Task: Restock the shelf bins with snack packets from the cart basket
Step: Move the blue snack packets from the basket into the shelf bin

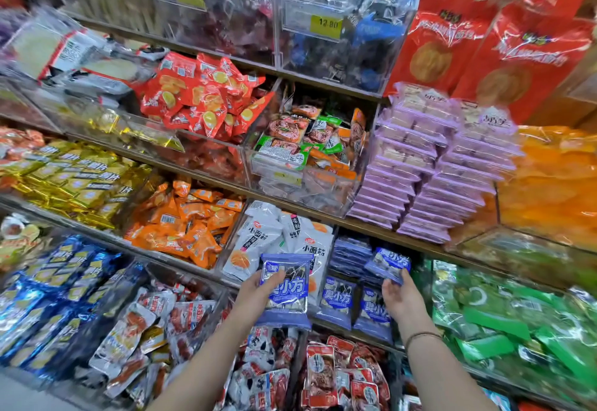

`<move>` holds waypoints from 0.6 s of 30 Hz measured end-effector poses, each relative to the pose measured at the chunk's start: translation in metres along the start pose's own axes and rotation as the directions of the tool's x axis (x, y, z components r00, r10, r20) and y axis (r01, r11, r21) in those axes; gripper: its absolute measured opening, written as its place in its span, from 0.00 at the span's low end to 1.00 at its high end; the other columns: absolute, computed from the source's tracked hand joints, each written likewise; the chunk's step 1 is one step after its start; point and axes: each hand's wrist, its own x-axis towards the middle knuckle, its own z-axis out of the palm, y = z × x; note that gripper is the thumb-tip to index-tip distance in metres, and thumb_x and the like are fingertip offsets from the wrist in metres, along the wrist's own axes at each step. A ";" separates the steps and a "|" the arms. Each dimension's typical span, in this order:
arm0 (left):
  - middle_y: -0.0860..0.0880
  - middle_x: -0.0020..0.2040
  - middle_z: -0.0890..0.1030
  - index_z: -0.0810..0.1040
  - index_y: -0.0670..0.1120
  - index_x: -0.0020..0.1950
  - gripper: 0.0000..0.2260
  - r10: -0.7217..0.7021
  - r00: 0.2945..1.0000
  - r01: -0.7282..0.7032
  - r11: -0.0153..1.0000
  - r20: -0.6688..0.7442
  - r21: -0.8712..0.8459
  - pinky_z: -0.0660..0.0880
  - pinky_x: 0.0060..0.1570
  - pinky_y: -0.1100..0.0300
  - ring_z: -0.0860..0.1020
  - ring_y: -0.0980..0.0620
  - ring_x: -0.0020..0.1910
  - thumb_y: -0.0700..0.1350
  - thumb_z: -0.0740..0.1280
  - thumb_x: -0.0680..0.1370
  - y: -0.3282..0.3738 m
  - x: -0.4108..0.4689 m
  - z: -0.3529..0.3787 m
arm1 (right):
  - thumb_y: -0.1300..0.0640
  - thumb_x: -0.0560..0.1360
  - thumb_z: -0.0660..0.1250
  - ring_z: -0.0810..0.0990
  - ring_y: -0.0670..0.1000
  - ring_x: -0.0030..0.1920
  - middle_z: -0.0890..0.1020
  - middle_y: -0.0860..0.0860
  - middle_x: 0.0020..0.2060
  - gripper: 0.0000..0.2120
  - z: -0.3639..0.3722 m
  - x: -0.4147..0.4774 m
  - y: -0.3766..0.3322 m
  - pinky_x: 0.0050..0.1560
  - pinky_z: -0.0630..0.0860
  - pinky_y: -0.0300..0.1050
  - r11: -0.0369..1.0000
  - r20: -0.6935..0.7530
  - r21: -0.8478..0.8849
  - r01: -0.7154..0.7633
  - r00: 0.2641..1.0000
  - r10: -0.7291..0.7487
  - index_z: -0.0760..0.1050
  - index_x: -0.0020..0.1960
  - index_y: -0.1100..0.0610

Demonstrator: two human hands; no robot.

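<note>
My left hand (258, 294) grips a blue-purple snack packet (286, 287) by its left edge, thumb over its front, and holds it upright in front of the white-packet bin. My right hand (400, 297) pinches a second packet of the same kind (389, 263) by its lower corner, just above the clear shelf bin (339, 326). That bin holds more of these blue-purple packets (337, 300), some standing at the front and some stacked behind. The cart basket is not in view.
Tiered shelves of clear bins fill the view: white packets (274, 236), orange packets (187, 226), red and white packets (342, 375) below, green packs (504, 317) at the right, purple stacks (429, 171) above, blue packs (48, 294) at the left.
</note>
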 end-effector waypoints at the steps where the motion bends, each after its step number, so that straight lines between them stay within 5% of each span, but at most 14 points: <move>1: 0.47 0.69 0.71 0.68 0.49 0.70 0.29 0.001 1.000 -0.002 1.000 0.010 0.008 0.66 0.55 0.55 0.75 0.53 0.55 0.60 0.69 0.73 0.001 0.000 0.000 | 0.57 0.81 0.59 0.71 0.41 0.38 0.71 0.48 0.41 0.18 0.001 0.006 0.000 0.37 0.74 0.26 0.999 0.020 0.006 0.032 0.999 -0.032 0.67 0.70 0.58; 3: 0.49 0.66 0.74 0.71 0.52 0.63 0.24 -0.008 1.000 0.008 1.000 0.028 0.015 0.66 0.54 0.56 0.75 0.58 0.48 0.61 0.69 0.71 0.002 0.000 0.000 | 0.58 0.81 0.57 0.73 0.38 0.38 0.72 0.48 0.43 0.19 0.004 0.015 -0.005 0.46 0.70 0.25 0.989 0.087 0.145 -0.036 0.996 0.024 0.66 0.69 0.65; 6: 0.58 0.55 0.75 0.71 0.51 0.64 0.27 -0.026 1.000 0.026 1.000 0.016 0.008 0.66 0.54 0.56 0.74 0.58 0.47 0.62 0.69 0.70 0.000 0.002 0.001 | 0.60 0.80 0.57 0.77 0.37 0.43 0.76 0.59 0.49 0.16 0.001 0.013 -0.002 0.52 0.66 0.22 0.998 0.080 0.049 0.047 0.995 -0.051 0.70 0.63 0.68; 9: 0.65 0.44 0.70 0.69 0.56 0.57 0.18 -0.022 1.000 0.022 1.000 0.009 0.003 0.66 0.54 0.55 0.73 0.62 0.43 0.59 0.69 0.72 -0.003 0.005 0.002 | 0.61 0.82 0.55 0.71 0.54 0.67 0.70 0.60 0.67 0.18 0.007 0.011 -0.010 0.71 0.59 0.36 0.967 0.076 0.253 0.035 0.996 -0.056 0.65 0.70 0.65; 11: 0.67 0.40 0.71 0.69 0.60 0.46 0.11 -0.006 1.000 0.005 1.000 -0.006 -0.007 0.67 0.51 0.57 0.73 0.65 0.40 0.58 0.70 0.72 -0.005 0.008 0.002 | 0.60 0.82 0.55 0.64 0.53 0.73 0.63 0.57 0.73 0.21 0.005 0.005 -0.013 0.72 0.60 0.42 0.961 0.099 0.278 -0.016 0.995 -0.012 0.58 0.74 0.61; 14: 0.69 0.30 0.76 0.68 0.62 0.41 0.09 0.024 0.999 -0.024 1.000 -0.026 0.009 0.68 0.38 0.64 0.77 0.67 0.33 0.57 0.69 0.73 -0.005 0.008 0.003 | 0.58 0.81 0.57 0.65 0.56 0.72 0.63 0.60 0.73 0.25 -0.004 -0.008 -0.003 0.72 0.62 0.51 0.994 0.155 0.093 -0.052 0.987 0.037 0.56 0.75 0.60; 18: 0.73 0.27 0.76 0.70 0.59 0.42 0.07 0.046 0.999 -0.046 0.999 -0.015 0.011 0.67 0.36 0.66 0.76 0.74 0.29 0.54 0.68 0.75 -0.007 0.011 0.003 | 0.57 0.79 0.62 0.76 0.55 0.60 0.74 0.57 0.64 0.19 -0.003 -0.043 0.024 0.60 0.74 0.48 0.919 0.290 -0.384 0.083 0.956 0.035 0.67 0.68 0.61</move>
